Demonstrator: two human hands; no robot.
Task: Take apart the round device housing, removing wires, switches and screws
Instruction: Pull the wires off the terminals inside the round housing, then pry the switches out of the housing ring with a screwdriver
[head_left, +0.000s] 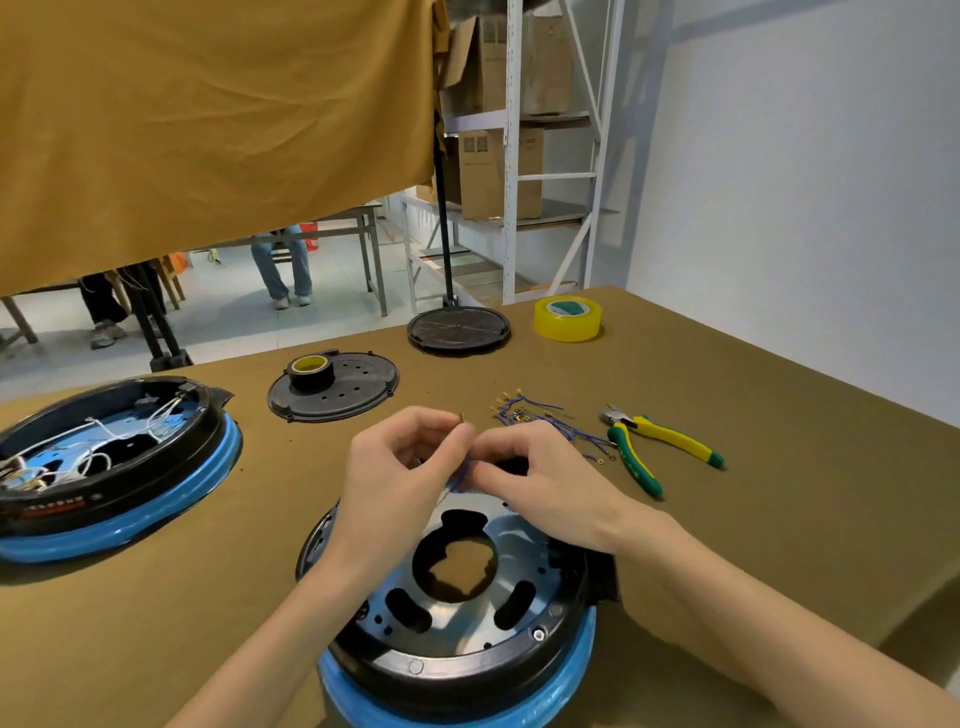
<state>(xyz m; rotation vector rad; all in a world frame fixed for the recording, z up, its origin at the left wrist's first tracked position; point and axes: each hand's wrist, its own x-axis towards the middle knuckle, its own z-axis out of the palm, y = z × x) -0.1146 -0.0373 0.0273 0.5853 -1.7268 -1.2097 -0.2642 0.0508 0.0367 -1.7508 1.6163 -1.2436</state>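
Both the left hand (410, 457) and the right hand (524, 467) pinch a thin, bendy blue wire (462, 475) at 12 o'clock above the round black and blue housing (457, 660), and the light wire is probably best held near its small metal tip.

A workshop or small assembly room — the signs are plain. At upper right of the frame a white metal storage rack (511, 150) holds brown cardboard boxes (498, 171). The brown paper-covered workbench (727, 405) carries green-and-yellow-handled side cutters (649, 441), a roll of clear yellow tape (568, 318) and loose blue wires with brass terminals (540, 415) — at left, grey steel-legged tables (371, 244) stand on a pale floor.
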